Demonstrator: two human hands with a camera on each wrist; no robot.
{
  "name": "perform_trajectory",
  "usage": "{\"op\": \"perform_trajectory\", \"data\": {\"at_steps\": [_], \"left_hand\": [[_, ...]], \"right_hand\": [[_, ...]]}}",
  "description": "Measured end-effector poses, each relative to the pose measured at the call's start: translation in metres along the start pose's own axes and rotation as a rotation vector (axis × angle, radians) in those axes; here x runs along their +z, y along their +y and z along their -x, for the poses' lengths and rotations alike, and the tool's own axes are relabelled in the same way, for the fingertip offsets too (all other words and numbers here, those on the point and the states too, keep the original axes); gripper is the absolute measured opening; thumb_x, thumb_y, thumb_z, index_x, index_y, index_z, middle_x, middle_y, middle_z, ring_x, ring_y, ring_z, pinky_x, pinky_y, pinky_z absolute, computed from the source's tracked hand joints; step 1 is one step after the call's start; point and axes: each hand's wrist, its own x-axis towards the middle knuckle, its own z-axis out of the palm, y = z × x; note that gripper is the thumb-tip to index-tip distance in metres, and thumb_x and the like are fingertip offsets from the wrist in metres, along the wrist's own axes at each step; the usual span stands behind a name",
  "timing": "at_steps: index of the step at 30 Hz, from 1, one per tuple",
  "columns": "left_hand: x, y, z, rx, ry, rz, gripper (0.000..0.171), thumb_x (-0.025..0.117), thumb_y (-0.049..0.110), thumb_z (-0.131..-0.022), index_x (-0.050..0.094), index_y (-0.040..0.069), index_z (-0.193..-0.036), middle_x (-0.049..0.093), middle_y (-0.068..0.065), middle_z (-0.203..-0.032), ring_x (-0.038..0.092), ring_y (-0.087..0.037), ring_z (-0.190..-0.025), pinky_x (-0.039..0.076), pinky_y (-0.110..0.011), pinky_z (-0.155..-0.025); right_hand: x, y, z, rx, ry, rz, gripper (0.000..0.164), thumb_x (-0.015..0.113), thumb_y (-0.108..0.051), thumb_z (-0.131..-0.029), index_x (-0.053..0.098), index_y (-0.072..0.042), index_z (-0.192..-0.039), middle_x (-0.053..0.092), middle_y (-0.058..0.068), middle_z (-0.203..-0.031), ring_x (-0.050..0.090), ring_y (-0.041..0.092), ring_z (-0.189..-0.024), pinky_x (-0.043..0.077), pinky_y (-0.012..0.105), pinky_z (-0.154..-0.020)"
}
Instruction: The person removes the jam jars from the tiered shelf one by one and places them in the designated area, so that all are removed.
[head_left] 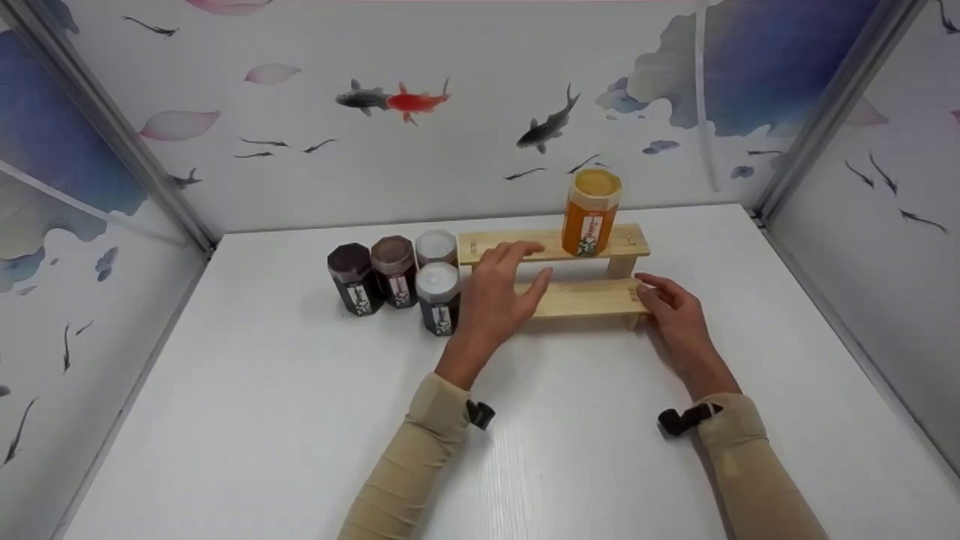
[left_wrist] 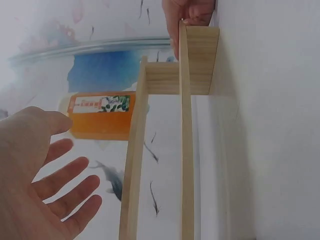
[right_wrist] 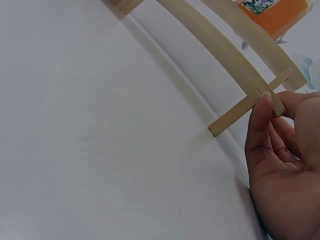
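A two-step wooden rack (head_left: 585, 300) stands on the table, and an orange jar (head_left: 591, 217) with a yellow lid sits on its upper step, right of the middle. My right hand (head_left: 679, 330) pinches the right end of the lower step between thumb and fingers, as the right wrist view also shows at the wooden rack (right_wrist: 235, 70). Over the rack's left part hovers my left hand (head_left: 495, 292), fingers spread and holding nothing; it hides that end of the lower step. In the left wrist view the orange jar (left_wrist: 102, 116) lies beyond the left hand's fingertips (left_wrist: 90, 185).
Left of the rack stand several eight-sided jars: a dark jar (head_left: 356, 279), a brown-lidded jar (head_left: 394, 271) and two white-lidded ones, the nearer white-lidded jar (head_left: 439, 300) beside my left hand. Behind the white table (head_left: 300, 435) rises a wall panel (head_left: 450, 165) with painted fish.
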Motion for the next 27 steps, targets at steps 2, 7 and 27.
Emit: {"op": "perform_trajectory", "data": {"at_steps": [2,7,27], "left_hand": [[0.011,0.005,-0.01,-0.015,-0.019,0.036,0.054,0.075,0.038,-0.103,0.058,0.022,-0.152,0.07,-0.003,-0.137,0.07,-0.021,-0.121,0.062,-0.039,-0.093],[0.034,0.017,-0.035,-0.038,-0.015,0.11,0.079,0.076,0.04,-0.102,0.034,0.031,-0.169,0.056,-0.005,-0.152,0.063,-0.024,-0.134,0.06,-0.042,-0.103],[0.076,0.028,-0.068,-0.052,0.061,0.228,0.074,0.081,0.036,-0.098,0.042,0.034,-0.161,0.06,-0.006,-0.149,0.067,-0.022,-0.131,0.06,-0.041,-0.106]], "right_hand": [[-0.001,0.0,0.0,-0.006,0.008,0.007,0.06,0.068,-0.047,-0.106,0.055,-0.019,-0.158,0.058,0.002,-0.131,0.062,0.012,-0.116,0.057,0.015,-0.092],[-0.002,0.0,0.001,0.012,-0.005,-0.041,0.061,0.07,-0.047,-0.105,0.055,-0.02,-0.158,0.057,0.003,-0.134,0.061,0.015,-0.121,0.058,0.016,-0.095],[0.001,0.0,0.001,-0.013,-0.003,-0.03,0.06,0.07,-0.048,-0.105,0.056,-0.019,-0.155,0.06,0.006,-0.131,0.064,0.015,-0.116,0.059,0.017,-0.092]]}}
